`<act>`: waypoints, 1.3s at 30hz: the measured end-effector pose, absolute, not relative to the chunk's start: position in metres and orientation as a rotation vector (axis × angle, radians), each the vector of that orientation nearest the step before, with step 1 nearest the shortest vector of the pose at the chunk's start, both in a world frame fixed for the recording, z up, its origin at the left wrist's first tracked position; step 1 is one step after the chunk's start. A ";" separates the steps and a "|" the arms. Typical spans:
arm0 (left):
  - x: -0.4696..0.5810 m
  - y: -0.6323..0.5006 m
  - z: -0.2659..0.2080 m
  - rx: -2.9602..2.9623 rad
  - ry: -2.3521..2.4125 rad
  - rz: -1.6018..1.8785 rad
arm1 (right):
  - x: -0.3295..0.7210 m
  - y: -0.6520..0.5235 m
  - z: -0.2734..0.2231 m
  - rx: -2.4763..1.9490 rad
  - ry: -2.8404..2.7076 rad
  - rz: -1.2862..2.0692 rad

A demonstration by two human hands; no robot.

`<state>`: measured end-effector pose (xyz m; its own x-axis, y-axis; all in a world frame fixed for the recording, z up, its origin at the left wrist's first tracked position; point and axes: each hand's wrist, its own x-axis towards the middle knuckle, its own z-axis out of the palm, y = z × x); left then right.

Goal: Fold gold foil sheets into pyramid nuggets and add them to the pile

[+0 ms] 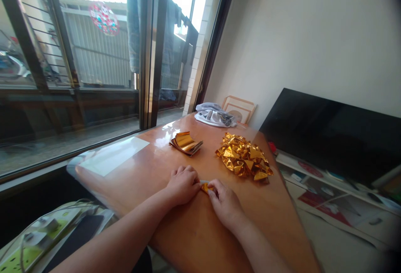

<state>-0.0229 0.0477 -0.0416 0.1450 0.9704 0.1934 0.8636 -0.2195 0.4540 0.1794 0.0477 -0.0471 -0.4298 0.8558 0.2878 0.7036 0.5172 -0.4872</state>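
Between my two hands, low over the wooden table (194,239), is a small piece of gold foil paper (206,187), partly folded. My left hand (184,184) has its fingers curled, thumb and fingertips at the paper's left end. On the other end, my right hand (223,200) pinches the paper between thumb and fingers. Much of the paper is hidden by the fingers. Beyond my left hand lies a stack of gold foil sheets (186,142), its top sheets curling up. A heap of folded gold foil pieces (246,158) sits to the right.
A white sheet (114,156) lies at the table's left. A bundle of light cloth (214,114) and wooden frames (239,108) stand at the far end. Right of the table is a television (332,135) on a cabinet. A phone (77,239) and power strip (29,256) lie lower left.
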 end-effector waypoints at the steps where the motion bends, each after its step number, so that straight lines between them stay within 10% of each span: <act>1: -0.023 0.048 -0.043 2.190 1.792 0.669 | 0.180 0.047 -0.046 -1.255 -2.274 0.404; 39: -0.021 0.045 -0.041 2.205 1.823 0.651 | 0.174 0.014 -0.013 -1.487 -2.739 0.060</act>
<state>-0.0207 0.0449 -0.0411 0.1388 0.9695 0.2020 0.8782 -0.2148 0.4273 0.1745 0.0141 -0.0129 -0.5444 0.8388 0.0031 0.8379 0.5439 -0.0456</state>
